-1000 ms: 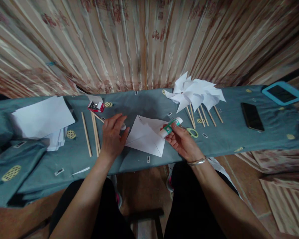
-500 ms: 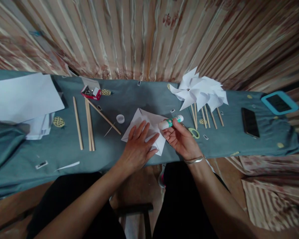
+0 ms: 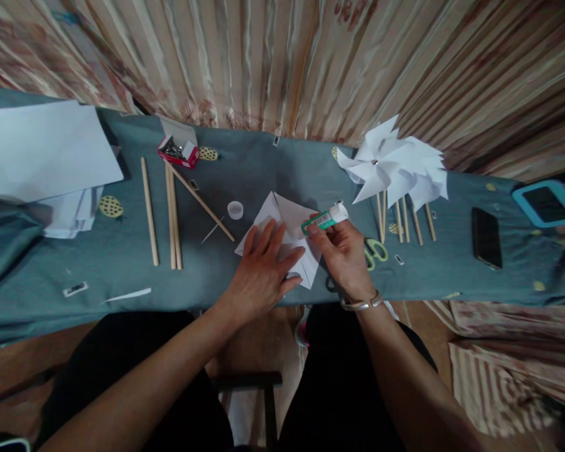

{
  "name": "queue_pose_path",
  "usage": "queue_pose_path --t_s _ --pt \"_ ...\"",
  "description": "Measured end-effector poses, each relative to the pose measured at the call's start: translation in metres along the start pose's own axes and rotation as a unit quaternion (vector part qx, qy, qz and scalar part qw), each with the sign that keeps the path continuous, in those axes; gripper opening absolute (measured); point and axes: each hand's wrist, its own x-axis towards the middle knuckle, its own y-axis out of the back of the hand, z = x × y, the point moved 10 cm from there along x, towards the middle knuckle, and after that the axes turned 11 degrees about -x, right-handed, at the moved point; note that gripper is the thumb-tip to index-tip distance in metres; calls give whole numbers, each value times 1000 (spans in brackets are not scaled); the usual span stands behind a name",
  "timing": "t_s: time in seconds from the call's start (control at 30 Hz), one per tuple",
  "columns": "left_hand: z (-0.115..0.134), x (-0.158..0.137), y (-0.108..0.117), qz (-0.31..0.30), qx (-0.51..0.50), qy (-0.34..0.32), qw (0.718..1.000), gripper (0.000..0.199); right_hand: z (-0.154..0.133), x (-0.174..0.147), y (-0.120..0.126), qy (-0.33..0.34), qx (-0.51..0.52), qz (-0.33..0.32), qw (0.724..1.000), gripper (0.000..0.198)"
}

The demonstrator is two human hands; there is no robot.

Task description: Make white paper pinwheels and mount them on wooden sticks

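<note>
A white square of paper with crease or cut lines lies on the cloth in front of me. My left hand rests flat on it with fingers spread. In my right hand is a green and white glue stick, tilted, its lower end close to the paper's middle; I cannot tell whether it touches. The white glue cap stands left of the paper. Beside my right hand lie green-handled scissors, partly hidden by it.
Finished paper pinwheels on wooden sticks lie at the back right, with a phone and a blue-framed tablet beyond. Leftward are loose wooden sticks, a red box of metal pins and stacked white paper.
My right hand has turned over, so the glue stick now slants down toward the paper's centre. The left hand stays on the paper. The whole view has shifted slightly.
</note>
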Motion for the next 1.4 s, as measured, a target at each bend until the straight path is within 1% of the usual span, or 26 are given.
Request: queue_pose_path --t_s 0.07,0.13,0.27,0.37,0.53,0.7,0.87,1.07,1.4 --pt "0 0 -1 -5 1 3 1000 55 -5 -1 -1 26 -87 -3 996 25" --pt "0 0 -1 -7 0 5 1000 56 -9 -2 -2 46 -150 -1 988 24" --pt "0 1 0 -8 -7 8 1000 58 -17 -4 -3 78 -220 9 972 25" --pt "0 2 1 -11 -12 12 1000 57 -22 -6 -4 102 -254 17 962 24" --pt "0 1 0 -20 -15 22 999 55 -27 -9 -8 129 -266 19 955 21" --pt "1 1 2 -16 -26 24 999 53 -28 -9 -9 131 -272 21 953 21" --pt "0 2 1 -25 -28 29 999 50 -29 -7 -10 136 -280 23 950 21" --pt "1 1 2 -17 -32 29 999 49 -29 -7 -10 135 -280 26 950 21" --pt "0 2 0 -16 -20 30 999 54 -29 -7 -10 132 -289 29 948 21"
